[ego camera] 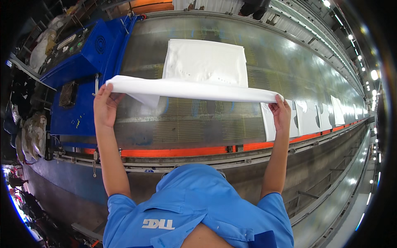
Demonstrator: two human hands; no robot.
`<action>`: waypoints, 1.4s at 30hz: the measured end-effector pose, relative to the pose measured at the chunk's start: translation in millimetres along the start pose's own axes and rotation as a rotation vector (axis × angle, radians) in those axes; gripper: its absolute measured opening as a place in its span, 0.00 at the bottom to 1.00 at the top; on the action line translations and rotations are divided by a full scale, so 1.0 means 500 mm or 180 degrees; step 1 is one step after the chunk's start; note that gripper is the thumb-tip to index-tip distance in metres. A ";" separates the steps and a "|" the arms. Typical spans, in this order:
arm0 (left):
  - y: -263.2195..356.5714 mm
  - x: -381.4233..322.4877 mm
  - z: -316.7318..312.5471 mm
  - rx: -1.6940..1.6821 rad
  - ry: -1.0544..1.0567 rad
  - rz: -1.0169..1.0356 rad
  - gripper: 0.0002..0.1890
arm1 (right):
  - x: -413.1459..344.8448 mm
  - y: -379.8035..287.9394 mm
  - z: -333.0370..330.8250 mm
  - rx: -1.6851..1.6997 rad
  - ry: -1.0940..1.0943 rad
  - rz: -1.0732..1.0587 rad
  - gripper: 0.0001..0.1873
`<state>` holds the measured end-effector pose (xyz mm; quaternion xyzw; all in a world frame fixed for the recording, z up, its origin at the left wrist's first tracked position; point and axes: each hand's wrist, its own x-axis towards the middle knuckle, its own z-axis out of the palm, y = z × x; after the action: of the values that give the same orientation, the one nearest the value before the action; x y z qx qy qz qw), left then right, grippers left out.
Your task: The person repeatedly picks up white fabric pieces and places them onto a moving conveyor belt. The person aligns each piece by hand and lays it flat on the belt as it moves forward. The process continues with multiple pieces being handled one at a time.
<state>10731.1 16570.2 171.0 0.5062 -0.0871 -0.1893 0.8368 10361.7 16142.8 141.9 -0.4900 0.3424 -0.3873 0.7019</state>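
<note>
A white fabric piece (pixel 192 90) is stretched between my two hands above a long metal-topped table (pixel 173 133). My left hand (pixel 106 104) pinches its left end near a blue machine. At the opposite end, my right hand (pixel 280 112) grips the corner between thumb and fingers. The cloth hangs as a narrow band, with a loose flap drooping near its left end. Just beyond it lies a stack of white fabric pieces (pixel 206 62), its near edge hidden behind the held cloth. Yellow and blue guide lines mark the tabletop.
A blue machine housing (pixel 90 59) with a control panel stands at the table's left end. Cut white fabric panels (pixel 307 117) run along the near edge to the right. An orange strip and metal rail (pixel 192 161) border my side. Someone's dark-clothed legs (pixel 256 11) show across the table.
</note>
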 end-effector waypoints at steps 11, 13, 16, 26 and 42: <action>-0.362 -0.138 -0.181 0.1456 0.0702 -0.1361 0.11 | -0.062 0.329 -0.227 -0.1073 0.0470 0.1204 0.12; -0.419 -0.170 -0.218 0.1763 0.0662 -0.1320 0.10 | -0.087 0.400 -0.268 -0.1330 0.0596 0.1411 0.12; -0.482 -0.203 -0.263 0.2230 0.0739 -0.1259 0.10 | -0.113 0.464 -0.306 -0.1474 0.0730 0.1631 0.11; -0.553 -0.263 -0.282 0.3338 0.0827 -0.0408 0.13 | -0.110 0.446 -0.337 -0.2967 0.0095 0.0665 0.12; -1.040 -0.550 0.709 -0.0766 -0.0334 -0.3755 0.13 | 0.231 0.186 -1.056 -0.4624 0.0388 -0.0436 0.12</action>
<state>10241.2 16176.8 -106.9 0.3609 0.1892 -0.6547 0.6366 9980.6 15838.5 -108.8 -0.8298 0.5199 -0.1322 0.1538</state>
